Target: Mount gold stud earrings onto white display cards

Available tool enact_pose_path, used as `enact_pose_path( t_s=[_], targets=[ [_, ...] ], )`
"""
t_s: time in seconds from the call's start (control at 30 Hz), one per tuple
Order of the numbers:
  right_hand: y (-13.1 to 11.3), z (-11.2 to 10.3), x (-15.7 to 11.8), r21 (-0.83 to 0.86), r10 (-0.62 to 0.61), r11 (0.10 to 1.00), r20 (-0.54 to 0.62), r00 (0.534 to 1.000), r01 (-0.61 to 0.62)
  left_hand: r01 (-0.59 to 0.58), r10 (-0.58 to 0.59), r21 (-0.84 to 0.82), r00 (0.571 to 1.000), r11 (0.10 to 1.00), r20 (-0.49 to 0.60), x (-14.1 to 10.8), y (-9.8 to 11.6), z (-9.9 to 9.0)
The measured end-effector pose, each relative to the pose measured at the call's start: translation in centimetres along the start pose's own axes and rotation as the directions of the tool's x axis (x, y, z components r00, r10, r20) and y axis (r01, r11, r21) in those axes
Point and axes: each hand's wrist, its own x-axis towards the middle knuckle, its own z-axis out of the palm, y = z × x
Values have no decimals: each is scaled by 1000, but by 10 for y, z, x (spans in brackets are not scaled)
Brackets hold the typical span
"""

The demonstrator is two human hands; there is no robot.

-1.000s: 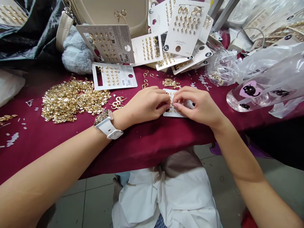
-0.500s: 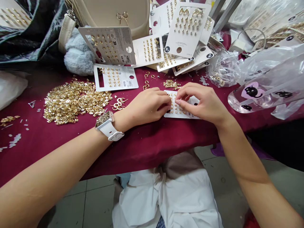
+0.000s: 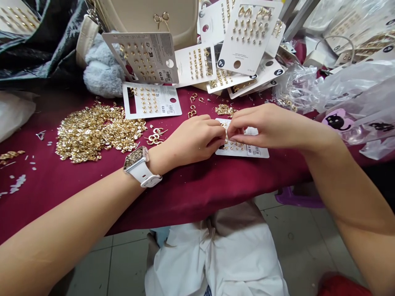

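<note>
One flat white card (image 3: 253, 151), dotted with gold studs (image 3: 237, 145), lies on maroon cloth (image 3: 191, 193) under the left hand (image 3: 197, 138) and right hand (image 3: 262, 124), fingers curled, their grip too hidden to tell. Glossy gold bits (image 3: 98, 133) heap loosely leftward.

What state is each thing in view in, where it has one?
Earring card: flat on the cloth, partly covered by hands
Left hand: fingers bent, grip unclear
Right hand: fingers bent, grip unclear
Watch strap: fastened round left wrist
Small gold pieces: loose, heaped
Gold hoops: loose, beside the heap
</note>
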Motion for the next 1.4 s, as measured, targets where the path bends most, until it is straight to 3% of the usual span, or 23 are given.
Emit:
enact_pose_path(
  t_s=[0.47, 1.23, 1.4],
  targets=[
    [-13, -6, 5, -206, 15, 978, 128, 992, 11, -33, 32, -34, 998, 999, -46, -1, -2, 2],
    [-18, -7, 15, -276, 55, 961, 204, 977, 3, -13, 12, -36, 999, 999, -33, -1, -1, 2],
    [-23, -8, 16, -303, 119, 952, 218, 969, -49, -22, 20, -47, 999, 999, -40, 0, -2, 2]
  ],
)
